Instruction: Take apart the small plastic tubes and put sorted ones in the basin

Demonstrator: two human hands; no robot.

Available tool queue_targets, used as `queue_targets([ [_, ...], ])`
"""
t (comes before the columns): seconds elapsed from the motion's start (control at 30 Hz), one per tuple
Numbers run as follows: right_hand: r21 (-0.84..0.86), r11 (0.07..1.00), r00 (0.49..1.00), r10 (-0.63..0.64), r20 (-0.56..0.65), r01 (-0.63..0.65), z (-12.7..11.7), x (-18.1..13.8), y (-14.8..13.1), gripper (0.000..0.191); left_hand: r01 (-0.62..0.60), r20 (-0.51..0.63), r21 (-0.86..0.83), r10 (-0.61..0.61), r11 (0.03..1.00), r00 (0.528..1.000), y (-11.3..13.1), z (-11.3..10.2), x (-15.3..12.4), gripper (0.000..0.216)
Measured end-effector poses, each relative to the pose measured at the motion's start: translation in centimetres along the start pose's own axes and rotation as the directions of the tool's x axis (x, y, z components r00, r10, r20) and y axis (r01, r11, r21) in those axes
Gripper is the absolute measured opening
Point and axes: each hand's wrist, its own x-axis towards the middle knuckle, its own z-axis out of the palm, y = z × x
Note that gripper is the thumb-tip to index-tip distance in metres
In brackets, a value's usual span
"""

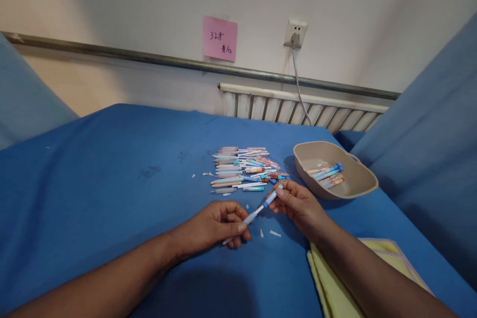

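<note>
My left hand (219,223) is closed around the pale grey-blue lower barrel (250,218) of a pen, its pointed end sticking out below the fingers. With thumb and fingers, my right hand (300,206) pinches the blue upper barrel (273,197). A white refill (260,209) spans the gap between the two parts. Just beyond the hands lies a pile of pen parts (228,174): pale barrels on the left, white refills in the middle, coloured upper pieces on the right. Small white plastic pieces (275,233) lie on the blue cloth near both hands.
A beige basket (361,186) at the right holds several pens (328,175). Under my right forearm lies a folded yellow cloth (324,283). Blue sheeting (93,184) covers the table. Behind stand a metal rail (156,59), a radiator (272,104) and a plugged-in cord (298,79).
</note>
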Motion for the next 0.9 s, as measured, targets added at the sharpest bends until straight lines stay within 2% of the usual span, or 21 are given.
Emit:
queue_targets([
  [0.1,-0.166,0.98,0.993,-0.114,-0.007,0.111,0.6,-0.3,-0.1,0.031,-0.025,-0.039,-0.002,0.025,1.0,0.999,-0.2,-0.2,0.1,0.031],
  [0.23,-0.363,0.889,0.961,-0.262,0.092,0.278,0.9,-0.7,0.0,0.024,-0.043,-0.102,-0.021,0.041,0.999,0.994,-0.2,-0.4,0.2,0.031],
  [0.43,-0.699,0.621,0.93,-0.315,0.19,0.354,0.4,-1.2,-0.6,0.012,-0.038,-0.111,-0.021,0.036,0.999,0.993,-0.1,-0.4,0.2,0.031],
  [0.53,-0.73,0.525,0.893,-0.347,0.286,0.438,0.4,-1.2,-1.0,0.018,-0.049,-0.104,0.011,0.05,0.999,0.993,-0.1,-0.5,0.2,0.032],
  [0.63,-0.728,0.478,0.866,-0.354,0.353,0.492,0.4,-1.3,-1.2,0.023,-0.065,-0.1,0.088,0.074,0.994,0.992,0.0,-0.5,0.2,0.03],
  [0.9,-0.775,0.372,0.857,-0.28,0.432,0.511,0.1,-1.7,-0.8,0.022,-0.082,-0.096,0.339,0.121,0.937,0.988,0.4,-0.5,-0.1,0.023],
])
